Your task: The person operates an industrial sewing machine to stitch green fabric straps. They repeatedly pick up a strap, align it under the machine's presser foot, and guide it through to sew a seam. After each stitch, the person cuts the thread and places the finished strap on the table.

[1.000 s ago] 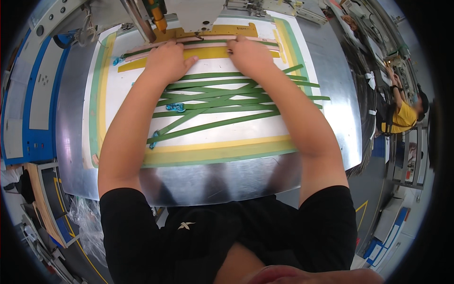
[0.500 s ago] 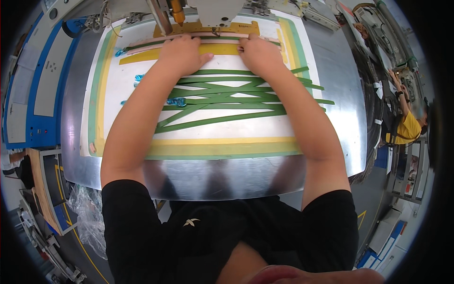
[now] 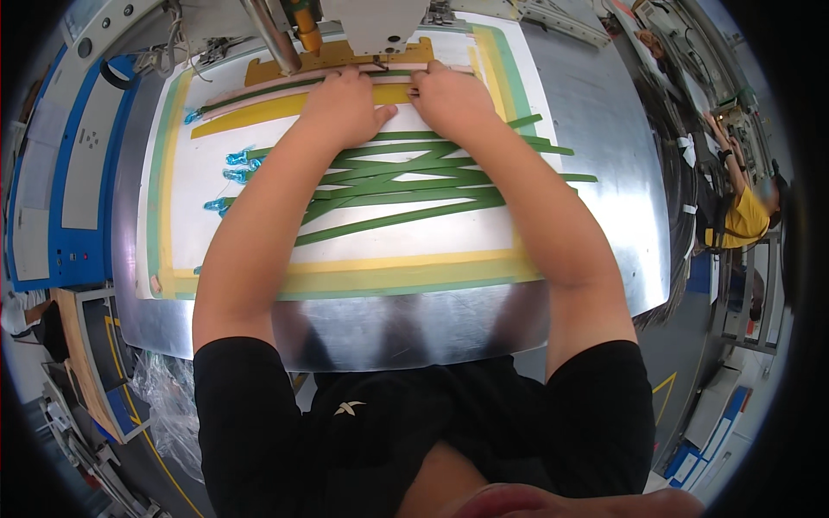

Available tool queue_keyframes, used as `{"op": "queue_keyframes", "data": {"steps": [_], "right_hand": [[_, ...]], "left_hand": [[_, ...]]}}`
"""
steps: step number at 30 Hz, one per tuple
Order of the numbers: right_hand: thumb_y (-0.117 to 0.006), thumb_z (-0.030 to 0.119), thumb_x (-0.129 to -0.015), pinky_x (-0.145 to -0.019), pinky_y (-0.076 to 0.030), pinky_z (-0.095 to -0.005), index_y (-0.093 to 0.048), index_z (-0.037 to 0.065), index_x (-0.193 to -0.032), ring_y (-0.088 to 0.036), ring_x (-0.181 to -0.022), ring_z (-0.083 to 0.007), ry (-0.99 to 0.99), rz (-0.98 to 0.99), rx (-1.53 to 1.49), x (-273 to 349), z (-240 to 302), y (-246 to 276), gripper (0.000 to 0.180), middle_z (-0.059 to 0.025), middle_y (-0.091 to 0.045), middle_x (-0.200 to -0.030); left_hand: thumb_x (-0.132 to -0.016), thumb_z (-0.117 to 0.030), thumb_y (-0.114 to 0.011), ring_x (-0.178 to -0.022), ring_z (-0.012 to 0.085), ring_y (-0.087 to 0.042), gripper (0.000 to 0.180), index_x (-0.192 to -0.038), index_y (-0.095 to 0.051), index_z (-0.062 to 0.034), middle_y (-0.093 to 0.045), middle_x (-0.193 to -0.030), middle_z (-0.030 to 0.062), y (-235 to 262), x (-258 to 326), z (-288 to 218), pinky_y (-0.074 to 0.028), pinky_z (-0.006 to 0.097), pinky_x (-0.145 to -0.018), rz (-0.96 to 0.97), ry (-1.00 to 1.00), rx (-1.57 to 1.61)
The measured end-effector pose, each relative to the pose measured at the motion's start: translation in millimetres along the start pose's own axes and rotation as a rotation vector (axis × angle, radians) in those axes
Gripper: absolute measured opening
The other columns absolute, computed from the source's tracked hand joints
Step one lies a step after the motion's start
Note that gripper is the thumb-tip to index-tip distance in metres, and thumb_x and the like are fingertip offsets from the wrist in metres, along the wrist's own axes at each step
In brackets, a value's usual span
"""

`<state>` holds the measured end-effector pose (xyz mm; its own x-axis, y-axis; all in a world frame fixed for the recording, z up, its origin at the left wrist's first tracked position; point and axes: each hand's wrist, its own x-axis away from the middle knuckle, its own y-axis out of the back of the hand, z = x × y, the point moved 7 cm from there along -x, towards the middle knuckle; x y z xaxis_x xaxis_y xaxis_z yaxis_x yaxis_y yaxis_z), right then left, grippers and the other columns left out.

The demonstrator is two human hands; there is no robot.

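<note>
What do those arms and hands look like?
They are a person's: the left hand and right hand wear no gloves, with no watch or bracelet showing. Short black sleeves belong to a black shirt with a small pale chest mark.

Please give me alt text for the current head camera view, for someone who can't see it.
A person's left hand and right hand rest at a green strip laid along pink material, beneath a white machine head. Nearer the person, loose green strips lie crisscrossed on a white board.
</note>
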<state>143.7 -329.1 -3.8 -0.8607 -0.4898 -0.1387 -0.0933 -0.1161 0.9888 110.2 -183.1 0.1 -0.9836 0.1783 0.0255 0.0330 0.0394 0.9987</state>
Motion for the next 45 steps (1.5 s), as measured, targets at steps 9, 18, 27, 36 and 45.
{"op": "queue_keyframes", "data": {"steps": [9,18,27,36,45], "right_hand": [[-0.058,0.031,-0.103,-0.084,-0.06,-0.0459,-0.074,0.008,-0.113,-0.073,-0.098,-0.0323,-0.047,0.015,-0.006,19.6,-47.7,8.9,0.03,-0.0132,-0.068,-0.118],[-0.06,0.032,-0.102,-0.082,-0.06,-0.0458,-0.075,0.007,-0.108,-0.073,-0.097,-0.0325,-0.006,-0.021,-0.031,14.7,-34.6,5.5,0.031,-0.0134,-0.068,-0.114],[-0.063,0.031,-0.099,-0.082,-0.06,-0.046,-0.075,0.006,-0.108,-0.073,-0.096,-0.0328,0.027,-0.054,-0.083,14.1,-30.6,-0.6,0.029,-0.0135,-0.068,-0.114],[-0.065,0.032,-0.098,-0.083,-0.06,-0.0467,-0.072,0.007,-0.119,-0.072,-0.099,-0.0347,0.034,-0.128,-0.144,26.4,-36.3,-7.0,0.033,-0.0131,-0.067,-0.117],[-0.065,0.033,-0.098,-0.083,-0.06,-0.0481,-0.071,0.012,-0.127,-0.072,-0.098,-0.0376,-0.02,-0.096,-0.177,27.3,-31.4,-3.1,0.036,-0.0147,-0.067,-0.118]], "left_hand": [[-0.099,-0.059,-0.06,-0.132,0.0425,-0.057,0.069,-0.146,-0.057,-0.0083,-0.058,-0.14,0.0253,-4.3,8.8,-0.1,-0.048,0.05,-0.109,-0.097,0.047,-0.039],[-0.098,-0.06,-0.059,-0.136,0.0403,-0.055,0.066,-0.145,-0.06,-0.0133,-0.056,-0.145,0.0217,-11.2,-2.6,2.1,-0.046,0.052,-0.111,-0.031,0.069,0.041],[-0.095,-0.062,-0.062,-0.139,0.0412,-0.051,0.068,-0.146,-0.061,-0.017,-0.055,-0.147,0.0189,-14.8,-16.4,-29.5,-0.045,0.056,-0.112,-0.018,0.096,0.081],[-0.095,-0.064,-0.063,-0.143,0.0418,-0.044,0.071,-0.148,-0.058,-0.0167,-0.051,-0.152,0.0169,-15.4,-16.2,-38.8,-0.037,0.071,-0.113,-0.006,0.114,0.078],[-0.094,-0.063,-0.064,-0.143,0.0421,-0.045,0.071,-0.149,-0.058,-0.0175,-0.052,-0.151,0.0175,-17.6,-13.8,-27.0,-0.036,0.072,-0.113,-0.013,0.13,0.076]]}}
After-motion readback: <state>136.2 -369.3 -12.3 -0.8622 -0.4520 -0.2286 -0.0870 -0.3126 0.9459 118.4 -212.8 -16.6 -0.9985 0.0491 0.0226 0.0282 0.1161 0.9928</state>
